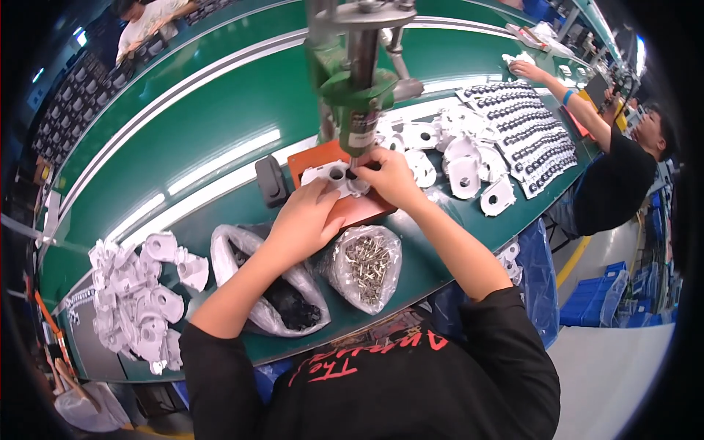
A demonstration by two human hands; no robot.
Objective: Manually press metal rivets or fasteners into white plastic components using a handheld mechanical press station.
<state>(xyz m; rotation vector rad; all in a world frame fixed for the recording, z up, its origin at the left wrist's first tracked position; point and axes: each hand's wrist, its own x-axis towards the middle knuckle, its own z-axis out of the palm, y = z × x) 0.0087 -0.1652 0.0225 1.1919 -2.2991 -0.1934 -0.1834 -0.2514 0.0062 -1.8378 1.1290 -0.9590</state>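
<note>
A white plastic housing [317, 174] with round dark openings lies on the orange base plate [367, 212] of a green bench press [358, 92]. From the near left, my left hand [304, 220] holds the housing, fingers over its edge and thumb spread toward the front. My right hand [390, 178] is closed at the housing's right opening, right beside the press's thin tip. Its fingertips pinch together there; what lies between them is hidden. Just in front of the plate sits a clear bag of small metal screws or pins [368, 268].
Under my left forearm is an open plastic bag of black parts [299, 304]. A dark block [271, 181] stands left of the press. White housings lie piled at left [143, 308] and right [463, 170], beside rows of black-fitted parts [524, 132]. A co-worker [616, 169] reaches over the bench at right.
</note>
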